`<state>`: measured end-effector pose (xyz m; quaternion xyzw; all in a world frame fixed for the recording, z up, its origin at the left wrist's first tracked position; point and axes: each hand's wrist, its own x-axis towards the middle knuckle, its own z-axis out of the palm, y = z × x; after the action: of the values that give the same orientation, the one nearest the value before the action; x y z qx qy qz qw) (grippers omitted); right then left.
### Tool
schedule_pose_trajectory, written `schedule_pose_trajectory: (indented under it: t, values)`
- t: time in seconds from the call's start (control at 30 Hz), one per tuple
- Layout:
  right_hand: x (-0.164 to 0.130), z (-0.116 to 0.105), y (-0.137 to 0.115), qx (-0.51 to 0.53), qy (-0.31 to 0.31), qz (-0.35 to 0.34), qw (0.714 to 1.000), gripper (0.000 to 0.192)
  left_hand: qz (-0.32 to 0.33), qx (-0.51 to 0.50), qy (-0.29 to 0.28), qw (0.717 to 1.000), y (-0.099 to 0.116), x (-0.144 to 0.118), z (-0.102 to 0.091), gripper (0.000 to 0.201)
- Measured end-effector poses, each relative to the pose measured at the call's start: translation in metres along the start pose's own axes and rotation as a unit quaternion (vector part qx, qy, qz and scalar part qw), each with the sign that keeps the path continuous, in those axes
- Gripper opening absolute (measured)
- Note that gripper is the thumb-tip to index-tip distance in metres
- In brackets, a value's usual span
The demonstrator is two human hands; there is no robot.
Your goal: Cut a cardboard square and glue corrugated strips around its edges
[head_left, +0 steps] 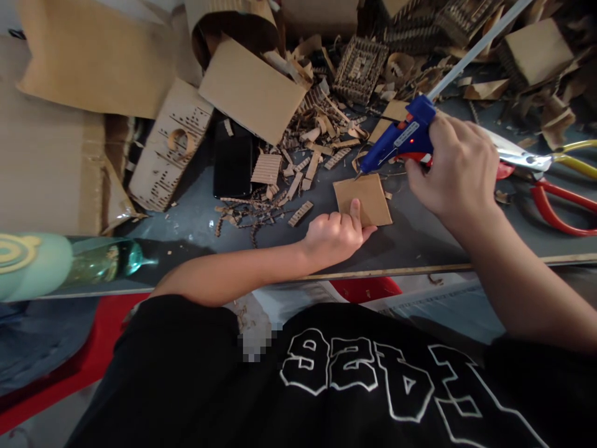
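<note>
A dark grey worktable runs across the view, its far side heaped with cardboard offcuts, corrugated strips and large folded sheets. Near the table's front edge lies a small square of brown cardboard, flat on the surface. The left hand rests just on the near side of that square, fingers curled loosely, with the thumb and one fingertip pressing down on the square's near edge to pin it. The right hand sits to the right of the square, fingers wrapped closed around the handle of a blue glue gun; the gun's nozzle points down-left and meets the square's far left corner. A white glue stick juts from the gun's back, up and away from the square. Right of the square, beyond the right hand, lie red-handled scissors and a yellow-handled pair. Left of the square, past the scattered strips, a black phone lies flat, and far left at the table's front edge a green glass bottle lies on its side.
</note>
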<state>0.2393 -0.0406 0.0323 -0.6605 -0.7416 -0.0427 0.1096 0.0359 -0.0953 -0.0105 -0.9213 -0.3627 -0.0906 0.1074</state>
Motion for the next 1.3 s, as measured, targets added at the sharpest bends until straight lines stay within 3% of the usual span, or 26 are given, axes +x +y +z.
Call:
schedule_pose_trajectory:
  t: [0.53, 0.8, 0.97, 1.1, 1.2, 1.3]
  values:
    - [0.001, -0.012, 0.016, -0.064, 0.027, 0.006, 0.998, 0.048, 0.014, -0.006, 0.020, 1.000, 0.001, 0.000, -0.006, 0.061]
    - [0.004, -0.027, 0.020, -0.083, 0.018, 0.064, 0.994, 0.026, 0.004, -0.017, 0.017, 1.000, 0.003, 0.000, -0.004, 0.063]
    - [0.009, -0.027, 0.028, -0.095, -0.001, 0.103, 0.990, 0.030, 0.019, 0.013, 0.046, 0.999, 0.001, -0.001, -0.004, 0.062]
    - [0.011, -0.025, 0.035, -0.101, 0.027, 0.099, 0.990, 0.030, 0.016, 0.004, 0.048, 0.999, 0.002, -0.001, -0.003, 0.060]
    - [0.012, -0.024, 0.038, -0.096, 0.062, 0.080, 0.990, 0.027, 0.003, -0.006, 0.054, 0.998, 0.001, 0.000, -0.011, 0.061]
    - [0.014, -0.024, 0.041, -0.066, 0.086, 0.071, 0.992, 0.025, -0.059, -0.028, 0.036, 0.997, -0.017, 0.008, -0.030, 0.053]
